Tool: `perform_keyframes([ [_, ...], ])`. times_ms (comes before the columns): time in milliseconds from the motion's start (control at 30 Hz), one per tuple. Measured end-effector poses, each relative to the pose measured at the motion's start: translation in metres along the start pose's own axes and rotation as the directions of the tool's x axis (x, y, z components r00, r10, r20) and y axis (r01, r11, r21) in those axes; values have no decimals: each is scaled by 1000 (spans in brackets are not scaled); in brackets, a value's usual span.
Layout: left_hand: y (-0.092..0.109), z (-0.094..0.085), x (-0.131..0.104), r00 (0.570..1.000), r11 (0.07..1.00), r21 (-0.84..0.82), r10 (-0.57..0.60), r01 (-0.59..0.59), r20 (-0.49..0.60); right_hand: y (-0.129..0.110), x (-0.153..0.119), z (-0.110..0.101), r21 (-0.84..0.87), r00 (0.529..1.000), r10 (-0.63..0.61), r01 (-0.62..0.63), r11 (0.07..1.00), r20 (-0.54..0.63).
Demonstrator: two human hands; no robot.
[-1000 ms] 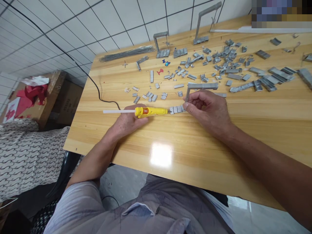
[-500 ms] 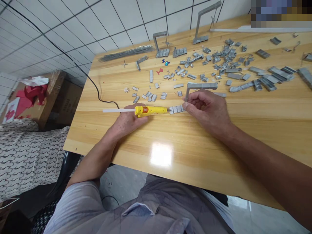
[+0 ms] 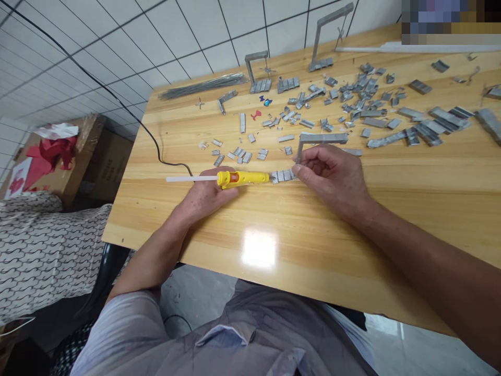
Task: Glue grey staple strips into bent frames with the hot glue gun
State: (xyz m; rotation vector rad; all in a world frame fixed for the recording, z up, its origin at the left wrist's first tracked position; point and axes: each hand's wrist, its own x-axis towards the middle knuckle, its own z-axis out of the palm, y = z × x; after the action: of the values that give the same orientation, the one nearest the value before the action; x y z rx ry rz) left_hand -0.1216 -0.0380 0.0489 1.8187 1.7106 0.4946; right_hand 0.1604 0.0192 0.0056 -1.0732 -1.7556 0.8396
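Note:
A yellow hot glue gun (image 3: 246,178) is gripped in my left hand (image 3: 207,193), with a white glue stick (image 3: 191,179) jutting from its back end. Its nozzle touches or nearly touches the left end of a flat base of grey staple strips (image 3: 284,175). Over that base, an upright post with a long horizontal arm forms a bracket made of staples (image 3: 324,138). My right hand (image 3: 332,172) pinches the bracket near the foot of its post, thumb in front; the fingertips partly hide the joint with the base.
Loose staple strips (image 3: 364,94) lie scattered over the wooden table (image 3: 188,224). Two finished-looking staple stands (image 3: 256,55) and a bundle of thin wires (image 3: 203,86) are by the tiled wall. A black cord (image 3: 152,136) runs to the glue gun. Left stands a cardboard box (image 3: 90,141).
Hardly anything differs: both hands, the glue gun and the bracket hold their places. The view has shifted very slightly.

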Motion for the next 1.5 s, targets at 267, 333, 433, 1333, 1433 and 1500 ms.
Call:
perform_keyframes([
  [267,4,1,1,1000,1000,25,-2,2,-5,0,1,-1,-7,1000,-17,17,1000,2],
  [333,6,2,2,1000,1000,26,11,-10,-9,0,0,-1,-5,1000,-19,19,1000,-1],
  [433,6,2,2,1000,1000,-9,11,-11,-1,0,0,0,-3,1000,-13,13,1000,1],
  [1333,-3,3,5,996,999,26,46,-44,-72,1,0,0,0,999,-47,47,999,-4],
  [1433,-6,5,6,995,997,31,70,-68,-75,1,0,0,-3,999,-50,50,999,0],
  [1500,-9,7,7,994,997,25,73,-71,-78,1,0,0,0,999,-52,52,999,-1],
])
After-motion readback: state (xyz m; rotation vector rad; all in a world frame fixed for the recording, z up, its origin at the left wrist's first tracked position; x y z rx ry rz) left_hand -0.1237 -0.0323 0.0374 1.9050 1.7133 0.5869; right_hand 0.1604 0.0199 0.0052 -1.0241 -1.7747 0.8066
